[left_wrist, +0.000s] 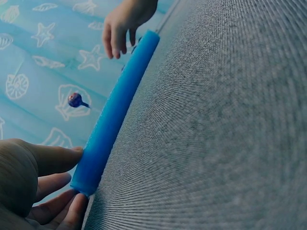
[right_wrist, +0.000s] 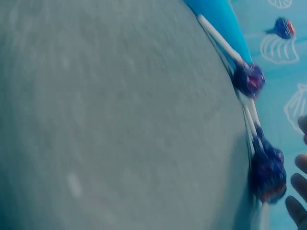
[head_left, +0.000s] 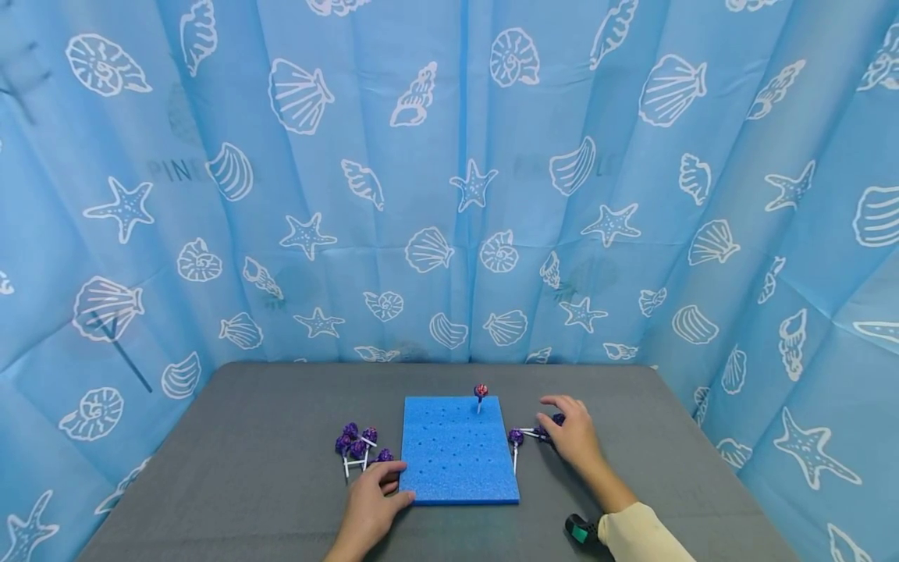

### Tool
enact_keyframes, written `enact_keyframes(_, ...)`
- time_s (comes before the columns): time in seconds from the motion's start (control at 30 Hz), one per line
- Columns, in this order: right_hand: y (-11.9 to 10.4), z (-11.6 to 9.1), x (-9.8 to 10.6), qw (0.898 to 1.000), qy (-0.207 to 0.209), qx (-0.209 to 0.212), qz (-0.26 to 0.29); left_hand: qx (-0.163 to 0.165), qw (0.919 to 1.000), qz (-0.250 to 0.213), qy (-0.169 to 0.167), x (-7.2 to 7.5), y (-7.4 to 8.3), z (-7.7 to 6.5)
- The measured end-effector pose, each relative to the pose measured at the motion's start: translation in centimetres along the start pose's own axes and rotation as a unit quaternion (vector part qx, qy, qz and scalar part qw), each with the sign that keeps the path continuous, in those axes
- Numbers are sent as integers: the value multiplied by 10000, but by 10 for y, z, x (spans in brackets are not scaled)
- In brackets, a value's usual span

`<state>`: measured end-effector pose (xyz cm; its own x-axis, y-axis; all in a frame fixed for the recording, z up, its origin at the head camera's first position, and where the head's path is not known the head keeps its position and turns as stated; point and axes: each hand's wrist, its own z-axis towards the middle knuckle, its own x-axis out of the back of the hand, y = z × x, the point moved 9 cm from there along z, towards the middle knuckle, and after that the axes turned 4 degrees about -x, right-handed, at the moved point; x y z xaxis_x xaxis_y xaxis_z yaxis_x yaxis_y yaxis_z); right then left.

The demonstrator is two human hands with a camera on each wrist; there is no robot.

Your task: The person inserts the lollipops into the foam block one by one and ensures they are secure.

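A blue foam board (head_left: pixel 456 460) with rows of small holes lies on the grey table. One lollipop (head_left: pixel 481 391) in a purple and red wrapper stands upright in its far right part. My left hand (head_left: pixel 372 499) grips the board's near left corner, thumb and fingers curled about its edge; the left wrist view shows this hand (left_wrist: pixel 43 182) at the board's end. To the right of the board, my right hand (head_left: pixel 572 433) hovers with bent, spread fingers over loose lollipops (head_left: pixel 541 432), holding nothing. The right wrist view shows these purple lollipops (right_wrist: pixel 268 172) beside its fingertips (right_wrist: pixel 300 184).
Several more purple-wrapped lollipops (head_left: pixel 358 445) lie in a pile left of the board, near my left hand. A black strap with a green patch (head_left: pixel 580 531) is by my right sleeve (head_left: pixel 642 535). A blue shell-print curtain (head_left: pixel 435 195) hangs behind the table (head_left: pixel 281 499).
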<state>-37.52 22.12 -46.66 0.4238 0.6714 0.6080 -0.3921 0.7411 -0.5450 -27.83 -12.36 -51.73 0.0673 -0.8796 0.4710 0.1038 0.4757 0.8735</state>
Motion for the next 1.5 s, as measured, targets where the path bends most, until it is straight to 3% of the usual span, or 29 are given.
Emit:
enact_keyframes(0.37, 20, 5, 1, 9920, -1231, -188, -200, -23, 10000, 23, -27, 0, -1, 2)
enact_keyframes(0.57, 27, 3, 2, 9863, -1620, -308, -86, -112, 9999, 22, -10, 0, -1, 1)
enact_keyframes(0.77, 37, 2, 1, 9807, -1873, -558, -14, -95, 9999, 42, -35, -1, -2, 2)
enact_keyframes(1.5, 35, 5, -4, 9741, -2189, -497, -265, -136, 9999, 1, -5, -1, -2, 1)
